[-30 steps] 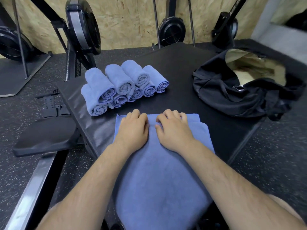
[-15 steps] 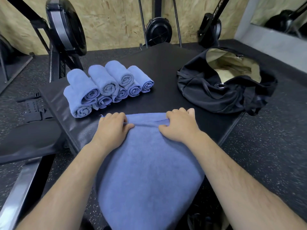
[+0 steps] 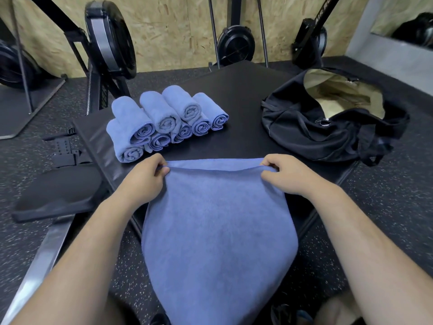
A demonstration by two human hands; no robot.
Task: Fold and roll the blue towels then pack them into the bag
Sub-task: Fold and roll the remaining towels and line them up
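Head camera: a flat, plain blue terry towel [image 3: 218, 231] lies in the middle of the view. Its far part lies on the black padded worktop [image 3: 243, 90], and its near part drapes off the worktop's near corner toward the person.

The left hand [image 3: 143, 178] pinches the towel's far left corner, with fingers curled and thumb pressed to the cloth. The right hand [image 3: 288, 174] pinches the far right corner in the same way. The far edge runs between the two hands with a slight sag in the middle. Both bare forearms reach in from the bottom of the view, one on each side of the towel.

Beyond the left hand and near it, a stack of rolled blue towels [image 3: 164, 120] sits on the left part of the worktop. The rolls lie side by side in two layers, with their spiral ends facing the person.

On the right part of the worktop, well apart from the rolls, a slumped black fabric bag [image 3: 328, 134] lies with its mouth open, showing a tan lining. One strap hangs over the worktop's right edge.

The worktop stands on a dark speckled rubber floor [image 3: 386, 219]. Behind it is a chipboard wall [image 3: 175, 26], with black gym machines in front, including a large round flywheel housing [image 3: 110, 36] at the upper left.
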